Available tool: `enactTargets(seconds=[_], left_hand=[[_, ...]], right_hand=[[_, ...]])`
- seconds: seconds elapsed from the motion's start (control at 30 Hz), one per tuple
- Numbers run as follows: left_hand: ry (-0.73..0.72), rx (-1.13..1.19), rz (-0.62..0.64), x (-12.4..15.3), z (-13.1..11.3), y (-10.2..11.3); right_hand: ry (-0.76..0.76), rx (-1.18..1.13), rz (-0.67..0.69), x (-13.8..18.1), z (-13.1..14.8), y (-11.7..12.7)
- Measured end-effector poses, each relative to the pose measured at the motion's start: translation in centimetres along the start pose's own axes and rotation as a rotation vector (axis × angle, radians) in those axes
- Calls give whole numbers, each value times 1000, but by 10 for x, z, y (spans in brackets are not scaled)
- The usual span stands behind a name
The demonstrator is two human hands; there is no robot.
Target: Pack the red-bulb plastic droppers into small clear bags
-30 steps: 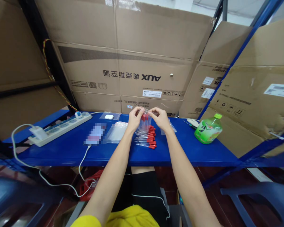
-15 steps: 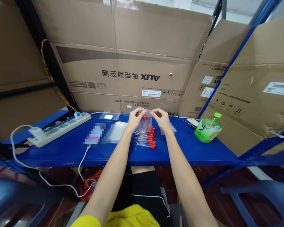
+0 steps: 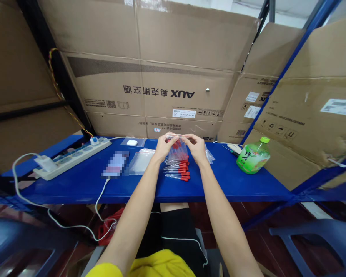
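Observation:
My left hand point(image 3: 163, 147) and my right hand point(image 3: 196, 148) pinch the top edge of a small clear plastic bag point(image 3: 179, 151) that holds red-capped tubes. The bag hangs upright just above the blue shelf point(image 3: 233, 182). Below it lies a row of several clear tubes with red caps point(image 3: 180, 170). Both hands have their fingers closed on the bag's rim, close together. A stack of empty clear bags point(image 3: 141, 161) lies left of my left hand.
A white power strip point(image 3: 72, 156) with a charger and cable sits at the left. A blurred phone point(image 3: 115, 164) lies beside the bags. A green tea bottle point(image 3: 253, 156) lies at the right. A white earbud case point(image 3: 132, 142) and cardboard boxes point(image 3: 161, 84) stand behind.
My two hands have drawn closer together along the top of the bag. The bag has sunk slightly toward the tubes on the shelf.

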State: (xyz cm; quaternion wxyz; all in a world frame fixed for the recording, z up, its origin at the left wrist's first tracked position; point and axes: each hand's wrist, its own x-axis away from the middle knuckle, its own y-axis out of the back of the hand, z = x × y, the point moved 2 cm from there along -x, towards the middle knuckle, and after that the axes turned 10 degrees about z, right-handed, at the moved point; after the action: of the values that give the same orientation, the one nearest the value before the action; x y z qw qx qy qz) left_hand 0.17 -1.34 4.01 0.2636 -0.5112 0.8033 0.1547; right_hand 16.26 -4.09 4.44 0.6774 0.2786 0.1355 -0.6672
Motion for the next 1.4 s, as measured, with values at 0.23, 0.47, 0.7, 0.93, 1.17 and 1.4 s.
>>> enactTargets(seconds=[0.23,0.47,0.7,0.93,1.17,1.4], left_hand=[[28,10,-33,-1,3,-1],[4,-16,-96,-3,7,3],[-19,-13,-50,-4,2,-1],[35,-19,-32,-3,7,-3],[-24,-212,37,-2,8,-10],[68,-380,-123,-6,7,13]], right_hand=[[16,4,-89,3,-4,2],[30,25,-74,0,2,4],[62,73,-17,0,10,10],[-121,-113,-45,3,-1,29],[-212,-162,54,7,-8,49],[-287,7,-110,16,-35,100]])
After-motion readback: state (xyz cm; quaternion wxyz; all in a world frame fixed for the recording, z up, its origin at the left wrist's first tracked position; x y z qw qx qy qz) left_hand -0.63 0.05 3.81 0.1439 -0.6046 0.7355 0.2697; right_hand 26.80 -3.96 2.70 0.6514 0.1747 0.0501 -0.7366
